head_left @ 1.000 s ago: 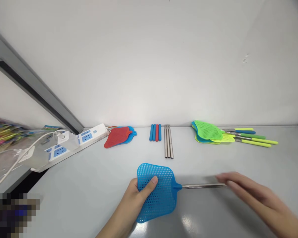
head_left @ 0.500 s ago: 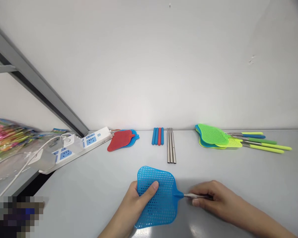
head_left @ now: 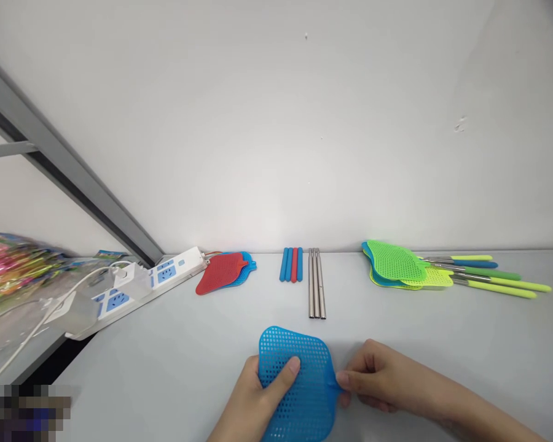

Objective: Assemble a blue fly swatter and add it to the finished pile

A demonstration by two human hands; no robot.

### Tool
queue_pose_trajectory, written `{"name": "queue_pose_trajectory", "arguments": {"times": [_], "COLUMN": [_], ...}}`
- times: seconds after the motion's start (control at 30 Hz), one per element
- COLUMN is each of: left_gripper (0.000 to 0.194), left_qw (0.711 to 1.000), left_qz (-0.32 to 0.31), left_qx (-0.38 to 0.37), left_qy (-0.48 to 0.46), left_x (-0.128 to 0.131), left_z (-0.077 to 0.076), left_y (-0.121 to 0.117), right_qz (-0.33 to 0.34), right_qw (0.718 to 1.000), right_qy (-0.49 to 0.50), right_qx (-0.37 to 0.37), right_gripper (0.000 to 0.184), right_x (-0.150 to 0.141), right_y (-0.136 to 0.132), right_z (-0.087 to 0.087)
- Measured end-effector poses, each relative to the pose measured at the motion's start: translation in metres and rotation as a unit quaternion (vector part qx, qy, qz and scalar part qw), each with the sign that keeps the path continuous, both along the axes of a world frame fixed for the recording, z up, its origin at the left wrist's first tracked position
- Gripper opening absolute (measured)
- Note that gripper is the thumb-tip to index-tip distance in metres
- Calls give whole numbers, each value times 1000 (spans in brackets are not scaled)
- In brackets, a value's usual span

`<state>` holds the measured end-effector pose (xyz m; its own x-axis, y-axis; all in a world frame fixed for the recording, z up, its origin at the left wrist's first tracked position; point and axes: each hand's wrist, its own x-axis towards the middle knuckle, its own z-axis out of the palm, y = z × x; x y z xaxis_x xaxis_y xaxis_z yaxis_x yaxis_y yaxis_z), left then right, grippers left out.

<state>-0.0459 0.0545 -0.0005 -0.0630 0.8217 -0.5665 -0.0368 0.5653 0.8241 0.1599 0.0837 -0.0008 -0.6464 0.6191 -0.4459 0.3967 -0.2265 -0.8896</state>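
Observation:
My left hand (head_left: 258,393) is closed on the blue perforated fly swatter head (head_left: 304,393), with the thumb lying flat on its mesh. The lower edge of the head runs out of the picture. At the neck of the head, my right hand (head_left: 373,377) pinches with thumb and fingers. The metal rod seen there earlier is hidden by the right hand. Beyond the hands lie metal rods (head_left: 317,285) side by side. Just left of them are several blue and red foam grips (head_left: 291,265).
A red swatter head (head_left: 221,272) overlaps a blue one (head_left: 246,270) at the back left. Complete swatters (head_left: 396,261) with coloured handles are stacked back right. The power strip (head_left: 166,276) and white cables lie left, beside bagged colourful items (head_left: 23,270). A wall borders the table's far edge.
My right hand has slid left from the metal rod to the neck of the swatter head. The view has tilted up slightly, so everything sits lower in the picture.

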Motion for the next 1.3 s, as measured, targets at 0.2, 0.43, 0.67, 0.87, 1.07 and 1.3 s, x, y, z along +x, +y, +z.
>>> {"name": "queue_pose_trajectory", "arguments": {"times": [0.2, 0.43, 0.67, 0.87, 1.07, 1.3], "left_gripper": [45, 39, 42, 39, 29, 23], "left_qw": [999, 997, 998, 983, 972, 971], "left_qz": [-10, -42, -10, 68, 121, 172], "left_qx": [-5, 9, 1, -74, -76, -4], "left_qy": [-44, -71, -60, -153, -188, -164], "left_x": [-2, -7, -28, -44, -47, -49], "left_z": [12, 25, 41, 39, 38, 26], "left_y": [5, 7, 20, 26, 27, 26], "right_qz": [-1, 54, 56, 73, 123, 70], "right_qw": [999, 997, 996, 996, 969, 950], "right_qy": [16, -5, -66, -12, 83, 178], "right_qx": [-44, -49, -13, -54, -198, -247], "right_gripper": [45, 34, 32, 32, 30, 25], "right_x": [-4, 9, 41, 48, 29, 27], "right_y": [4, 11, 31, 31, 18, 18], "right_z": [0, 9, 22, 21, 8, 0]}}
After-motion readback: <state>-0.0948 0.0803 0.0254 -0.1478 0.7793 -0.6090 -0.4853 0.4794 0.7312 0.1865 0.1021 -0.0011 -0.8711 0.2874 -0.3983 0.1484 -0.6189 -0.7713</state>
